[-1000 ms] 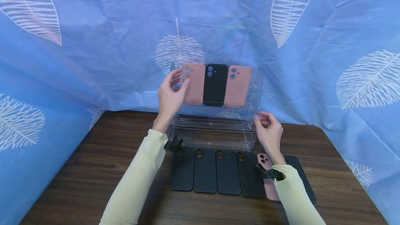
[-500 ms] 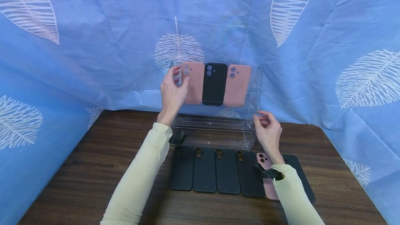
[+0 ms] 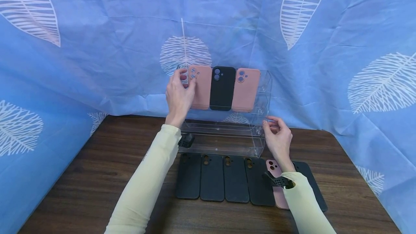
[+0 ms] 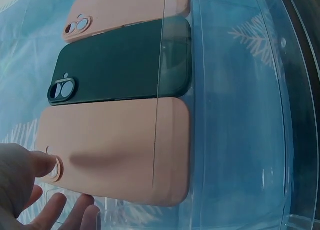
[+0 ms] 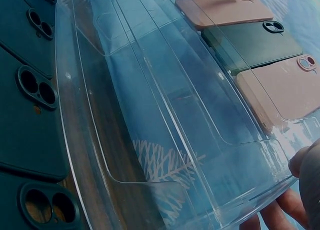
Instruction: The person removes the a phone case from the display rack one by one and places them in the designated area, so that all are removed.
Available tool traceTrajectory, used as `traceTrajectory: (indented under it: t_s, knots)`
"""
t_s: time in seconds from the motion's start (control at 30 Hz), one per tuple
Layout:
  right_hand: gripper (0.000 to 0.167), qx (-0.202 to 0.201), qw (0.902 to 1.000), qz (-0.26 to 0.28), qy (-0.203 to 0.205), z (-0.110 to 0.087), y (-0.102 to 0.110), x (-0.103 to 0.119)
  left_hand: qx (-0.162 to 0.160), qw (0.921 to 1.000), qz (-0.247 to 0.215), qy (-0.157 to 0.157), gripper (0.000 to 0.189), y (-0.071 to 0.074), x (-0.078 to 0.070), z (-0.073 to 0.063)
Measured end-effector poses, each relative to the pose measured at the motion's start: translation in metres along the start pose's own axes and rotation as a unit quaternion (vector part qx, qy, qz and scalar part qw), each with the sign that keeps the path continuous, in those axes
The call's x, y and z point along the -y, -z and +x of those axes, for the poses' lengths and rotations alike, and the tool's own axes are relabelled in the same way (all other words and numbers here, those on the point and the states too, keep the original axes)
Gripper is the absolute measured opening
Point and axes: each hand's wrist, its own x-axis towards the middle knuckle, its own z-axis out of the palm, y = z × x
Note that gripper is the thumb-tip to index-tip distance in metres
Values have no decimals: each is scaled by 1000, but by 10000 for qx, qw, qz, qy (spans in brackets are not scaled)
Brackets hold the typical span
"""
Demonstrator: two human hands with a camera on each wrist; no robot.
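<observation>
Three phone cases lean in a row on the top tier of a clear tiered display stand (image 3: pixel 214 150): a pink phone case (image 3: pixel 203 91) at left, a black phone case (image 3: pixel 222 89) in the middle and another pink phone case (image 3: pixel 246 90) at right. My left hand (image 3: pixel 178 96) pinches the left pink case by its outer edge, thumb at the camera cutout and fingers beyond the edge, as the left wrist view shows. With thumb and fingers, my right hand (image 3: pixel 278 138) grips the stand's right side. In the right wrist view, its thumb (image 5: pixel 299 162) lies over the clear edge.
In front of the stand, several black phone cases (image 3: pixel 212 178) lie side by side on the wooden table (image 3: pixel 81 176). A pink case (image 3: pixel 281 197) and another black case (image 3: pixel 310 174) lie partly under my right forearm. A blue leaf-print cloth (image 3: pixel 130 46) hangs close behind.
My left wrist and forearm have shifted slightly right, and the left thumb has moved a little up the pink case. My right hand keeps its hold on the stand.
</observation>
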Motion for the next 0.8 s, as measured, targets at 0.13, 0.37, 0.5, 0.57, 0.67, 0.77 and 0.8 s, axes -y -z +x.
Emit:
traceTrajectory:
  t_s: [0.13, 0.37, 0.5, 0.57, 0.67, 0.77, 0.8]
  knots:
    - [26, 13, 10000, -12, 36, 0, -1, -1, -67, 9999, 97, 7, 40, -2, -1, 0]
    - [26, 9, 10000, -43, 54, 0, 0, -2, -89, 9998, 66, -157, 36, -3, 0, -1]
    - [26, 16, 10000, -51, 53, 0, 0, -2, -46, 9997, -160, -168, 36, -1, 2, 0]
    - [26, 18, 10000, -37, 53, 0, 0, -1, 2, 9992, -350, -209, 35, 1, 3, 1]
    - [26, 21, 10000, -7, 39, -1, 0, -1, 87, 9972, -668, -324, 33, 4, 4, 2]
    - [26, 21, 10000, -22, 32, -1, 0, -1, 158, 9938, -1012, -421, 32, 7, 5, 2]
    - [26, 20, 10000, -26, 30, -1, 0, -1, 168, 9928, -1104, -440, 31, 8, 6, 2]
